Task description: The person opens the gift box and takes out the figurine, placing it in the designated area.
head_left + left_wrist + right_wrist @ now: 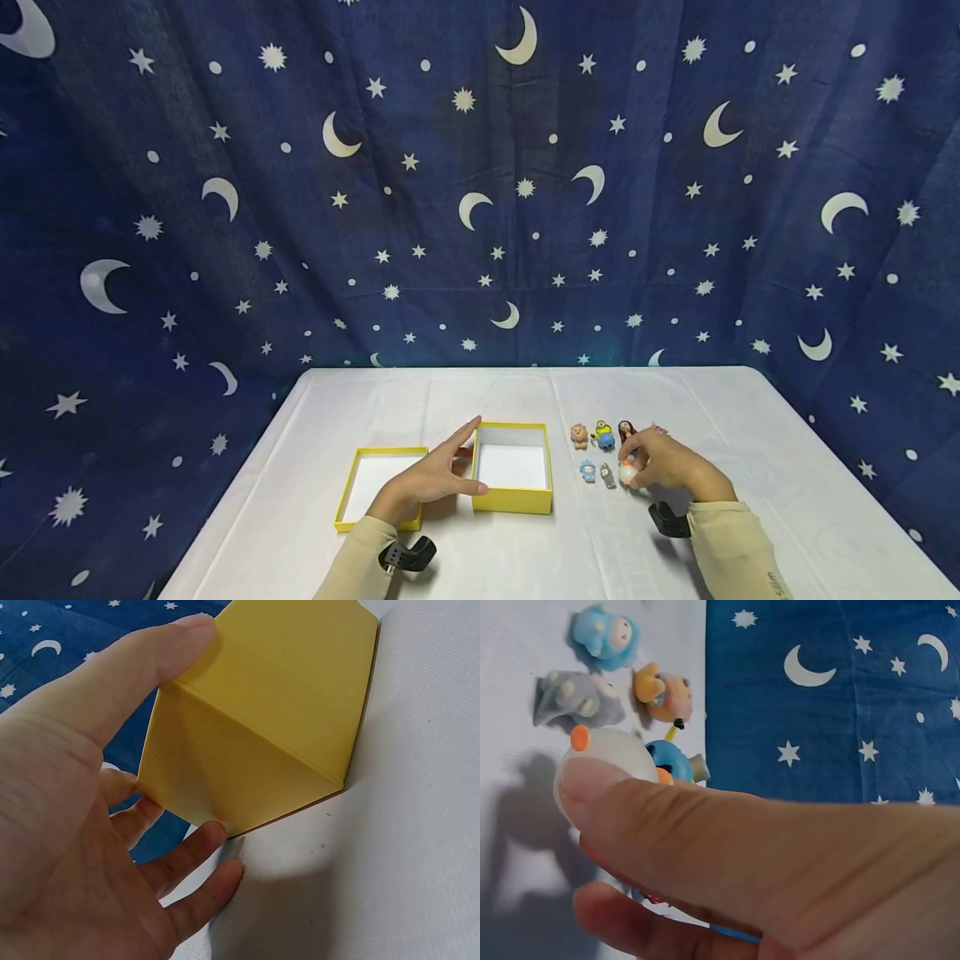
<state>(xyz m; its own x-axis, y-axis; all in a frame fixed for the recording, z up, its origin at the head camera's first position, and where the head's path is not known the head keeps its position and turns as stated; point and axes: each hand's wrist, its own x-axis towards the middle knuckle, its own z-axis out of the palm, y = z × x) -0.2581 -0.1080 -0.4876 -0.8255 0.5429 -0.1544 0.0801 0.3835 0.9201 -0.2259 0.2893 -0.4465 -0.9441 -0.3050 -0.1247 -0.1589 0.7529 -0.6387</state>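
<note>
My left hand [433, 477] grips the left side of an open yellow box [512, 500] with a white inside. In the left wrist view the thumb lies against one yellow wall [277, 682] and the fingers spread along the adjoining side. My right hand [663, 462] pinches a round white toy figure [622, 750] with small orange parts, its thumb covering much of it. Beside that hand, a grey figure [607, 476] and a light-blue figure [588, 472] lie on the table. Behind them are a tan lion-like figure [579, 436], a yellow-and-blue minion figure [603, 436] and a dark-haired figure [626, 429].
A shallow yellow-edged box lid [356, 487], white inside, lies left of the box, partly behind my left forearm. Another small purplish item [659, 429] shows past the right hand. A white cloth covers the table [480, 387]; a dark-blue star-patterned curtain [420, 208] hangs behind.
</note>
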